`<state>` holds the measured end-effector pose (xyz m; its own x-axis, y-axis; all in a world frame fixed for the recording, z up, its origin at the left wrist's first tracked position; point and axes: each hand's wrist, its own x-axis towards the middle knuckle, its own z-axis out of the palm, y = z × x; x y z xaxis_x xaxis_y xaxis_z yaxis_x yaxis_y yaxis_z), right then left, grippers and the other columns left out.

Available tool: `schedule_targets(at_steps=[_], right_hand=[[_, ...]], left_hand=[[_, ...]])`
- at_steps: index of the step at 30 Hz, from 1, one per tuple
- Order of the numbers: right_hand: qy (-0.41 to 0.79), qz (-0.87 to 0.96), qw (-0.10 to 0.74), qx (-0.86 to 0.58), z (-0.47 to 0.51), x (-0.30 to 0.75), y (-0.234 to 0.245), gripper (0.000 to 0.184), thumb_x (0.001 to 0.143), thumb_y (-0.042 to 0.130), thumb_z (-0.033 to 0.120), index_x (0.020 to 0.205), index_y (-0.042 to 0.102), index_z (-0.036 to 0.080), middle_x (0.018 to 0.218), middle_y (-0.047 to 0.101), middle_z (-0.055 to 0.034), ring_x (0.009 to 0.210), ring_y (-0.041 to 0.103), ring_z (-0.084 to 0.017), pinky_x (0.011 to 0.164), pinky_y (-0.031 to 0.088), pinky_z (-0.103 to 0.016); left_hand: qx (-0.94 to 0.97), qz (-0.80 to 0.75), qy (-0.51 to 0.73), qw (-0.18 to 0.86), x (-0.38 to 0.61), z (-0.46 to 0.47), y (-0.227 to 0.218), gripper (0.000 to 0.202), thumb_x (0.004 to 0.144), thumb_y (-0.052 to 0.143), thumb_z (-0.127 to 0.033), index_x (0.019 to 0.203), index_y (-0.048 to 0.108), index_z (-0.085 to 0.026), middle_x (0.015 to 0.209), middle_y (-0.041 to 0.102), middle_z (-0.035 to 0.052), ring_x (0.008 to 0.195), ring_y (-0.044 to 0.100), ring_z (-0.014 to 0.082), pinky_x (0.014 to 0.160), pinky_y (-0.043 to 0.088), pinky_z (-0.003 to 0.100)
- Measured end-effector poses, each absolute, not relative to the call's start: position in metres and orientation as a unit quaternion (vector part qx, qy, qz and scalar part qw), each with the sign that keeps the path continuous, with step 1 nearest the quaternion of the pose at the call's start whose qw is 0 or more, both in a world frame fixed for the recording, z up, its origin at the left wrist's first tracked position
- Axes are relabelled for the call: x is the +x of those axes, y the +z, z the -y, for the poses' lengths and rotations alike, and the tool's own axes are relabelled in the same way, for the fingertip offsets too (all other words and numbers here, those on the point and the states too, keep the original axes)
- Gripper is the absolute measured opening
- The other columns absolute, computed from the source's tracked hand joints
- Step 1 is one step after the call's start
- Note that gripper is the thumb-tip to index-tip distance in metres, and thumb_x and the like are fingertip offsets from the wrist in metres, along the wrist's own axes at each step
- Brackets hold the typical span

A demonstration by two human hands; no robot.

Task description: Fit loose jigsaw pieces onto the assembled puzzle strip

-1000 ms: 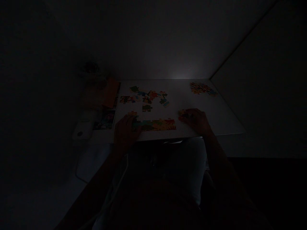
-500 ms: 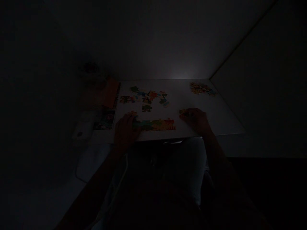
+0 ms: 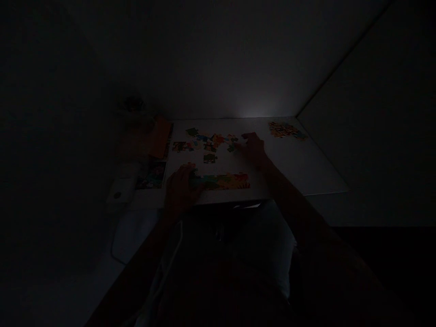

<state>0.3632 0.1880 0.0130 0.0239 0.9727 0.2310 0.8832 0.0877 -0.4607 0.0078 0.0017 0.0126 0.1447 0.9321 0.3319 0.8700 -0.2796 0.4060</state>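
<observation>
In very dim light the left hand (image 3: 180,188) lies flat, fingers loosely spread, on the left end of an assembled puzzle strip (image 3: 223,180) near the front edge of the white table (image 3: 306,168), while the right hand (image 3: 252,146) reaches to the right edge of a scatter of loose puzzle pieces (image 3: 207,141) farther back; whether it pinches a piece cannot be told. A single dark piece (image 3: 210,158) lies between the scatter and the strip. A second small heap of pieces (image 3: 284,130) sits at the table's far right corner, and a printed picture sheet (image 3: 151,175) lies left of the left hand.
</observation>
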Motion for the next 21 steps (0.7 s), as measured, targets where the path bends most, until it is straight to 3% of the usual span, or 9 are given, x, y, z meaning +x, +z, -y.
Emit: schedule_targets(at_steps=[4, 7, 11, 16, 19, 21], right_hand=[[0.078, 0.685, 0.206, -0.694, -0.216, 0.34, 0.011, 0.075, 0.1, 0.085, 0.071, 0.151, 0.078, 0.017, 0.164, 0.066, -0.033, 0.15, 0.063, -0.056, 0.127, 0.049, -0.077], [0.087, 0.668, 0.191, -0.715, -0.223, 0.332, 0.012, 0.067, 0.099, 0.09, 0.064, 0.147, 0.08, 0.018, 0.167, 0.064, -0.031, 0.153, 0.062, -0.055, 0.128, 0.048, -0.076], [0.117, 0.655, 0.197, -0.72, -0.229, 0.328, 0.016, 0.059, 0.093, 0.098, 0.054, 0.139, 0.08, 0.022, 0.162, 0.071, -0.0274, 0.151, 0.065, -0.053, 0.128, 0.049, -0.076], [0.186, 0.668, 0.275, -0.667, -0.223, 0.335, 0.021, 0.058, 0.095, 0.093, 0.041, 0.146, 0.068, 0.028, 0.131, 0.089, -0.0128, 0.128, 0.082, -0.041, 0.124, 0.056, -0.07], [0.252, 0.684, 0.354, -0.586, -0.208, 0.344, 0.026, 0.047, 0.103, 0.079, 0.051, 0.144, 0.07, 0.03, 0.121, 0.089, -0.0087, 0.111, 0.084, -0.033, 0.106, 0.068, -0.054], [0.274, 0.688, 0.404, -0.537, -0.191, 0.353, 0.031, 0.055, 0.104, 0.077, 0.062, 0.149, 0.071, 0.031, 0.118, 0.088, -0.0081, 0.108, 0.084, -0.031, 0.1, 0.07, -0.049]], left_hand=[[0.742, -0.606, 0.283, 0.051, 0.005, -0.003, 0.004, 0.066, 0.11, 0.077, -0.056, 0.165, 0.067, -0.021, 0.174, 0.07, 0.0207, 0.167, 0.065, 0.0416, 0.14, 0.052, 0.061], [0.741, -0.607, 0.283, 0.045, 0.005, -0.003, 0.002, 0.068, 0.109, 0.079, -0.054, 0.164, 0.067, -0.018, 0.174, 0.07, 0.0235, 0.167, 0.065, 0.0427, 0.141, 0.052, 0.06], [0.744, -0.605, 0.28, 0.049, 0.006, -0.002, 0.004, 0.068, 0.109, 0.079, -0.054, 0.166, 0.066, -0.02, 0.175, 0.069, 0.0222, 0.167, 0.065, 0.0417, 0.14, 0.053, 0.059], [0.742, -0.602, 0.292, 0.042, 0.006, -0.001, 0.003, 0.068, 0.109, 0.076, -0.054, 0.167, 0.065, -0.022, 0.174, 0.07, 0.0212, 0.167, 0.065, 0.0423, 0.141, 0.052, 0.063], [0.748, -0.596, 0.289, 0.044, 0.007, -0.001, 0.006, 0.067, 0.109, 0.076, -0.054, 0.167, 0.066, -0.021, 0.173, 0.071, 0.0213, 0.166, 0.065, 0.0425, 0.14, 0.053, 0.062], [0.748, -0.596, 0.288, 0.047, 0.007, -0.001, 0.008, 0.066, 0.109, 0.075, -0.053, 0.166, 0.067, -0.022, 0.173, 0.071, 0.0211, 0.165, 0.066, 0.0426, 0.139, 0.053, 0.061]])
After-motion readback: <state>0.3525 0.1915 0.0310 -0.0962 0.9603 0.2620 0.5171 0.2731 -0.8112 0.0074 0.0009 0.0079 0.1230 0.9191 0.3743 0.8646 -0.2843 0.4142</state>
